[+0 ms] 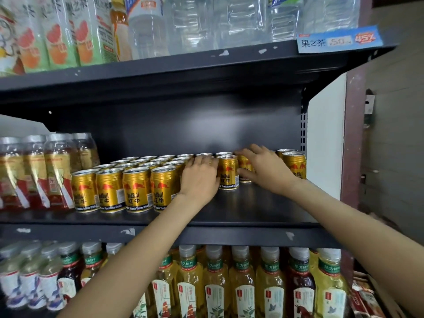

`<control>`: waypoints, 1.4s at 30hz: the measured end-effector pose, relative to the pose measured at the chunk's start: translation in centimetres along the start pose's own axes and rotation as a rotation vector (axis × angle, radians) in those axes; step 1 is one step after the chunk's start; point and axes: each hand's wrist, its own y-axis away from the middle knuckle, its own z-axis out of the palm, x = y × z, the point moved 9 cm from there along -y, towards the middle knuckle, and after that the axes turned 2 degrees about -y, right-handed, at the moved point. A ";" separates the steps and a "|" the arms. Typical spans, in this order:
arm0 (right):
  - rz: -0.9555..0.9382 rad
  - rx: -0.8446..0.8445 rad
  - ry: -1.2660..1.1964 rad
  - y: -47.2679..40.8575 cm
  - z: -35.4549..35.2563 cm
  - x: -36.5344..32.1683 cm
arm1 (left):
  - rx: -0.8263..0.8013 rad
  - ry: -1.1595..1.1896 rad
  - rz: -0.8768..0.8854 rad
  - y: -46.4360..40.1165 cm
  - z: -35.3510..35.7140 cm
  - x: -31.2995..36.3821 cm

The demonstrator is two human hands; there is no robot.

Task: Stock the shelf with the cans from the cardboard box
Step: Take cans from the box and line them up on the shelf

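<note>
Several gold Red Bull cans (137, 189) stand in rows on the middle dark shelf (252, 212). My left hand (199, 177) is wrapped around a can that it hides, just left of a lone gold can (227, 173). My right hand (263, 166) grips another gold can (245, 168) behind and right of that lone can, thumb low on its front. Two more cans (294, 165) stand at the far right by the shelf's end. The cardboard box is out of view.
Red-labelled bottles (34, 173) fill the shelf's left end. Tea bottles (229, 283) crowd the shelf below, juice and water bottles (183, 21) the one above. A blue price tag (337, 40) hangs on the upper edge. A wall (390, 134) is at right.
</note>
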 end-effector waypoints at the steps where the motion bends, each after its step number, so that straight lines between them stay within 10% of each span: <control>1: -0.006 0.078 -0.058 0.9 -1.5 -0.8 | 0.098 0.075 0.019 1.2 -1.9 0.2; 6: 0.046 0.446 -0.318 8.1 -6.5 -5.4 | 0.531 0.476 0.014 10.1 -8.1 -0.6; 12: 0.187 0.614 -0.528 19.5 -3.4 -11.6 | 0.563 1.044 -0.213 22.0 -5.3 -1.5; 21: 0.397 -0.367 -0.685 34.3 17.3 -20.4 | -0.497 0.943 -0.606 45.4 12.8 -3.2; 29: 0.181 -1.048 -0.459 42.8 30.5 -30.6 | -0.846 0.529 -0.561 59.8 16.5 -4.1; 42: -0.163 -1.174 -0.391 42.8 41.4 -39.7 | -1.112 0.296 -0.314 64.8 21.7 -1.9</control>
